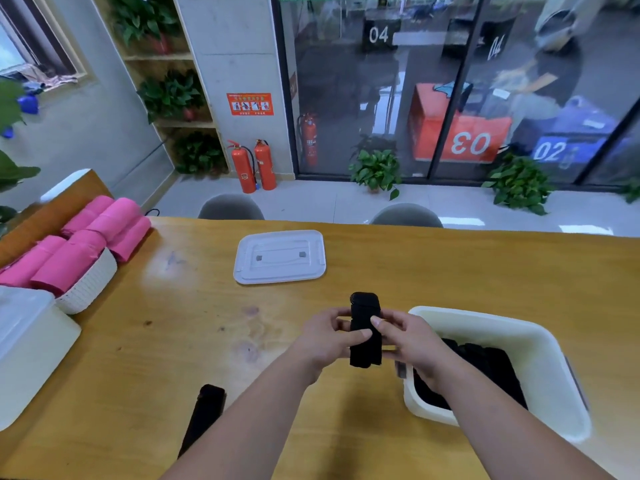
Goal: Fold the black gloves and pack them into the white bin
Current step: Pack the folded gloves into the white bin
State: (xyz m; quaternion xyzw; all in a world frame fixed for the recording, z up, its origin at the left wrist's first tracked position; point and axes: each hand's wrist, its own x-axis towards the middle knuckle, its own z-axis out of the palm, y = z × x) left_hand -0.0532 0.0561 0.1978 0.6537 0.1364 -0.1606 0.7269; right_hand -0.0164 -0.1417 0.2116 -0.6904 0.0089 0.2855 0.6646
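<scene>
Pinching a black glove (pixel 365 306) between fingers (pixel 362 335), left hand (pixel 325 337) and right hand (pixel 412 344) hover beside the white bin's (pixel 433 311) rim.

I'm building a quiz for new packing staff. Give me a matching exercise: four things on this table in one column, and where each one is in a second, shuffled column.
Things
1 black glove by the bin
2 white lid
3 pink rolls
4 white bin

Places
A piled at the woven basket, left side
B at the right, black fabric inside
C pinched between left hand and right hand
D flat on the table, beyond the hands

Pairs: 1-C, 2-D, 3-A, 4-B.
</scene>
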